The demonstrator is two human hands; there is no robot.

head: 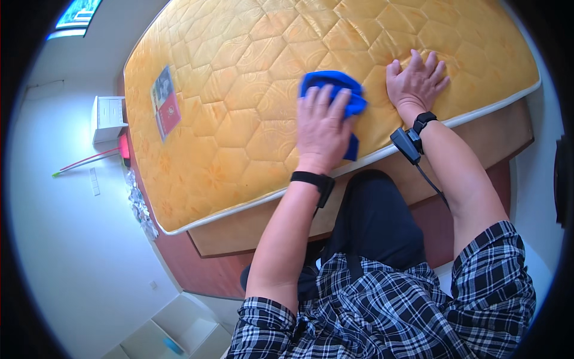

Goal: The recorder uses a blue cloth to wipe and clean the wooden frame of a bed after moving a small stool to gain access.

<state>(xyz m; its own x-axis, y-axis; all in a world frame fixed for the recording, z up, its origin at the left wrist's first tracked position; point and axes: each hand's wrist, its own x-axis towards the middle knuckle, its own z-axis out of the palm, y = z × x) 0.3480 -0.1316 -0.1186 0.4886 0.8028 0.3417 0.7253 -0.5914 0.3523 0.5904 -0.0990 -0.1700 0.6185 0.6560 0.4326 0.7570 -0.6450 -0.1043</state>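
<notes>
My left hand (pixel 322 128) lies over a crumpled blue cloth (pixel 332 80) and presses it against a yellow quilted mattress (pixel 242 103). Part of the cloth hangs out below the palm, toward the white piped edge. To the right of the cloth, my right hand (pixel 413 83) leans on the mattress with its fingers apart and nothing in it. The fabric dips and creases around that palm. A black strap circles each wrist, and a dark device with a cable is fixed at the right one.
A printed label panel (pixel 166 105) is on the mattress at the left. Under the mattress stands a brown bed base (pixel 242 224). A white drawer cabinet (pixel 109 119), a pink dustpan (pixel 124 150) and crumpled silvery material (pixel 140 206) line the left wall. Open white shelving (pixel 184 327) stands at lower left.
</notes>
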